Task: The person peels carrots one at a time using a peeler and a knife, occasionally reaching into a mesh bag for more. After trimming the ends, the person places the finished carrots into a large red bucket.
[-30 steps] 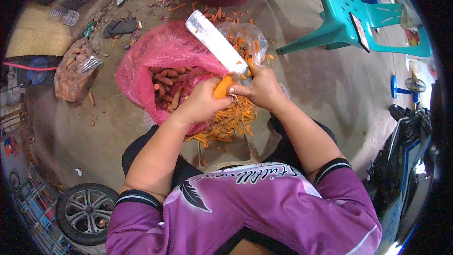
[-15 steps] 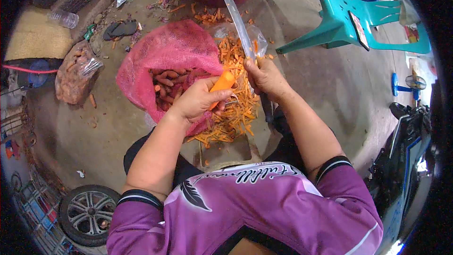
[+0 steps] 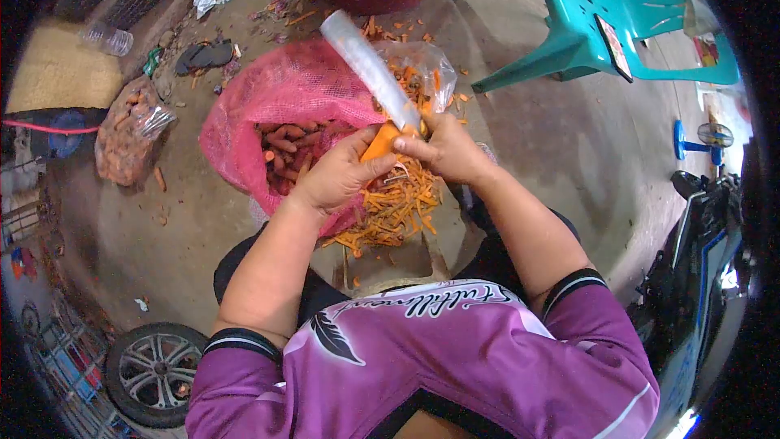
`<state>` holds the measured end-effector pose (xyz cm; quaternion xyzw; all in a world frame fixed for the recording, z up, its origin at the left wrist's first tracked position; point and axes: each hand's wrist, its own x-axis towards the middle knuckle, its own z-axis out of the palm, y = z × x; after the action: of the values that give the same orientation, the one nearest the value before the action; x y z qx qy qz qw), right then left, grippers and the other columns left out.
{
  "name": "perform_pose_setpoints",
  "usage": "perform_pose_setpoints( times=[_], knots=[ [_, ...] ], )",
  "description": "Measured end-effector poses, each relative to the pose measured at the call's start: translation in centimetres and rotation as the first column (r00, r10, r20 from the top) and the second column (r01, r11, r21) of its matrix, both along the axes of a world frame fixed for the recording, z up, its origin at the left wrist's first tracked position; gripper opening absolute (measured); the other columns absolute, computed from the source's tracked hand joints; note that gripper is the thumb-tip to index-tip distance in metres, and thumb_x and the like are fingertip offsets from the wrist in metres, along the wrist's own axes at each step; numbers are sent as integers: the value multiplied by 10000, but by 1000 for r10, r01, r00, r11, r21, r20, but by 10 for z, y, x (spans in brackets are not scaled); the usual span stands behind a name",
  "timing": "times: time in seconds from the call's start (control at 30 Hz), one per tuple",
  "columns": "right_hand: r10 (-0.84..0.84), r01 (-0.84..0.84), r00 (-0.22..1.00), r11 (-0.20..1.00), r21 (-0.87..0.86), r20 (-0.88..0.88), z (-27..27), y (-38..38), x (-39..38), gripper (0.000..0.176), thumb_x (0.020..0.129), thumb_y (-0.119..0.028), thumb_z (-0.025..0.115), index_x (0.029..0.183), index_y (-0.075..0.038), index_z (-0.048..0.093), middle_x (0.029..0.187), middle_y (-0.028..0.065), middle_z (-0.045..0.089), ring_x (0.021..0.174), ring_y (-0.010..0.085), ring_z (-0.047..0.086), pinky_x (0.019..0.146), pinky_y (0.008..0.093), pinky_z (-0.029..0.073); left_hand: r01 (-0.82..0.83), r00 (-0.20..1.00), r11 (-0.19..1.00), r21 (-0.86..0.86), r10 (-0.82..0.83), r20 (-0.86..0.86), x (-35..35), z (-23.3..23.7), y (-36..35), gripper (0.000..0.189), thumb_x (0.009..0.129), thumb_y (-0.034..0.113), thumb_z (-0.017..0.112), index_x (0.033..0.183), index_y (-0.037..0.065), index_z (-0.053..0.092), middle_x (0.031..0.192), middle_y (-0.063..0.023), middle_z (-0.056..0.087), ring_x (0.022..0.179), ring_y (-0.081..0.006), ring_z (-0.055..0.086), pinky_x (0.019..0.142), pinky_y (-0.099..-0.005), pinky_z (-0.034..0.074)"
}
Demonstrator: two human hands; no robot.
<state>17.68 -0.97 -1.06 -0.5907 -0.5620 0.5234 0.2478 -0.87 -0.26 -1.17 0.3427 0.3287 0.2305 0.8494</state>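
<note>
Knife [image 3: 367, 69] back over edge of sack [image 3: 276, 77]

Kinda dim left, brighter toward right edge, glare at lower right, soft shadows on floor [image 3: 561, 138], knife blade [image 3: 370, 70] washed-out, heavy fisheye, grainy black corners

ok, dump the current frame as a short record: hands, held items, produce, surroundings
left hand: holds orange root
right hand: grips knife
blade direction: toward upper left of view
blade contact with root: cannot tell
sack: pink mesh, open, left of the hands
sack contents: brownish roots
peelings: orange strips, heaped below the hands in view
chair: green, upper right, with what looks like a phone on it
wheel: lower left
</note>
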Motion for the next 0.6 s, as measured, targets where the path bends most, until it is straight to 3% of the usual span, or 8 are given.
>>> perform_pose_setpoints(
  times=[0.03, 0.1, 0.17, 0.3, 0.37, 0.47, 0.6],
  knots=[
    [-64, 61, 997, 995, -78, -41, 18, 4, -1, 544, 621, -428, 708, 883, 32, 578, 759, 138, 615, 702, 210, 596, 639, 333, 459, -23, 999, 997, 75, 26, -46, 3, 1, 0, 347, 798, 142, 573, 1100, 19, 455, 856, -2, 509, 738, -65, 485, 619, -198, 412],
    [-61, 62, 998, 998, -23, 26, 12, 8, 8, 554, 609, -423, 719, 893, 31, 576, 781, 141, 615, 721, 214, 595, 659, 332, 458, -61, 987, 972, 225, 92, -131, 7, 2, 0, 363, 780, 127, 596, 1093, 8, 457, 897, -4, 515, 811, -80, 498, 701, -224, 427],
    [-66, 66, 998, 995, 79, -4, 12, 9, 9, 638, 553, -465, 739, 914, 33, 568, 823, 158, 611, 759, 235, 594, 695, 339, 455, -73, 969, 925, 372, 154, -193, 6, -1, -1, 382, 736, 96, 633, 1068, -1, 471, 907, -15, 519, 841, -94, 506, 733, -231, 427],
    [-12, -11, 992, 984, 180, 123, -2, 7, 9, 727, 491, -517, 745, 921, 40, 562, 822, 181, 603, 776, 265, 593, 708, 351, 450, -39, 915, 752, 658, 291, -279, 4, -4, 1, 389, 629, 34, 688, 982, 1, 527, 880, -46, 535, 818, -127, 529, 722, -245, 432],
    [4, -33, 982, 988, 153, 189, -4, 7, 8, 760, 466, -536, 745, 920, 45, 561, 816, 191, 601, 780, 279, 592, 712, 353, 449, 28, 883, 667, 745, 333, -331, 4, 0, 3, 336, 615, 24, 685, 920, -1, 546, 844, -46, 536, 783, -130, 528, 693, -251, 431],
    [29, -35, 987, 999, 32, 159, 6, 8, 6, 818, 473, -487, 767, 1035, 47, 503, 961, 158, 578, 913, 236, 543, 808, 318, 404, 73, 846, 585, 808, 393, -361, 6, 2, 3, 280, 599, 22, 684, 851, -6, 565, 792, -60, 530, 748, -153, 531, 667, -264, 430],
    [23, -32, 979, 999, 40, 205, 9, 7, 4, 807, 467, -497, 765, 1007, 48, 517, 918, 167, 588, 881, 247, 558, 779, 330, 419, 119, 810, 547, 829, 429, -400, 7, 7, 1, 325, 555, -10, 665, 866, 20, 576, 803, -93, 535, 752, -229, 548, 677, -294, 441]
  ],
)
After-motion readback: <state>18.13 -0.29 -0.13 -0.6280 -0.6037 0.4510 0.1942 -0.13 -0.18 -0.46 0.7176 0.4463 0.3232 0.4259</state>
